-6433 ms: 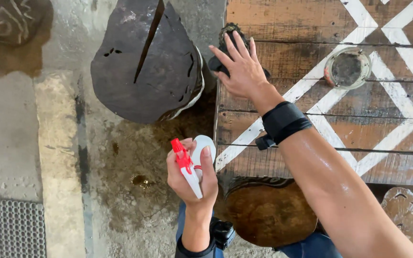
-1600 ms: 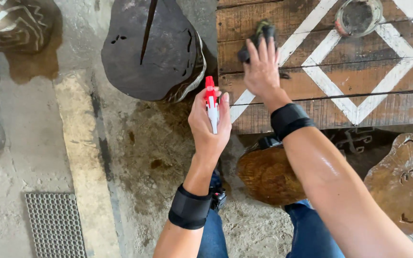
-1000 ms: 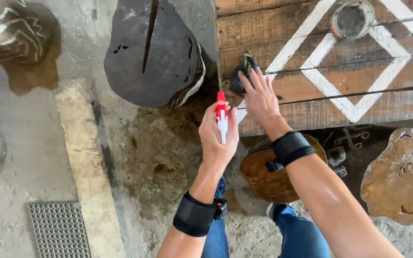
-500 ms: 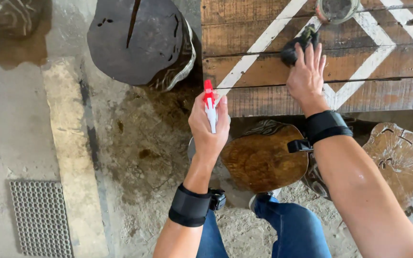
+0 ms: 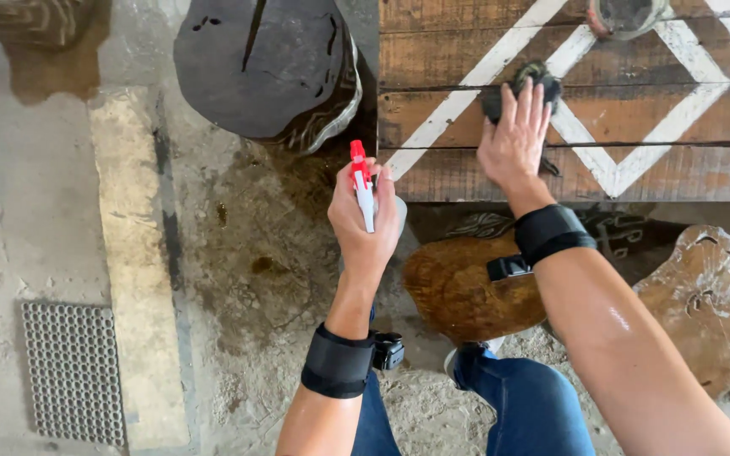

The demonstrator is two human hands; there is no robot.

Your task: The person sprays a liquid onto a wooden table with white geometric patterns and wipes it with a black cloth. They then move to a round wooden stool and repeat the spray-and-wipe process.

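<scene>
Pressing dark cloth [image 5: 524,89], gripping red-nozzled spray bottle [image 5: 364,192]

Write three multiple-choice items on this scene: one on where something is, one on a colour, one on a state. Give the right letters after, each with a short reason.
1. Where does the right hand rest?
A. on the dark cloth on the wooden tabletop
B. on the metal floor grate
C. on the dark stump

2. What colour is the nozzle of the spray bottle?
A. blue
B. red
C. green

3. How does the left hand stand with the spray bottle?
A. open beside it on the floor
B. closed around it in a grip, nozzle upward in the picture
C. pressing it flat on the tabletop

Answers:
1. A, the fingers lie spread over the cloth on the painted planks.
2. B, the tip above the white body is red.
3. B, the fingers wrap the bottle in the air beside the table edge.
</scene>
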